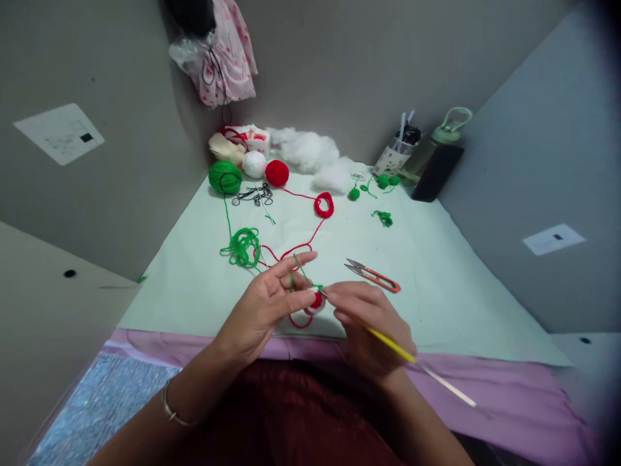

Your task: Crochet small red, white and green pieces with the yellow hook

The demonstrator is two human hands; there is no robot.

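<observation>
My left hand (272, 298) pinches a small red and white crochet piece (316, 301) between thumb and fingers, with its index finger stretched out. Green yarn (301, 266) runs over that raised finger down to the top of the piece. Closed around a crochet hook with a yellow handle (392, 345), my right hand (371, 323) brings the metal tip to the green stitches at the piece's edge. Red yarn (301, 325) loops below the left hand. To the right of the hands lie orange-handled thread snips (373, 276).
A loose green yarn tangle (245, 247) and a red yarn coil (324, 205) lie ahead. Behind are green (225, 177), white (255, 164) and red (277, 173) yarn balls, white stuffing (310, 152), a phone (438, 173) and a bottle (446, 133). Partitions enclose the table.
</observation>
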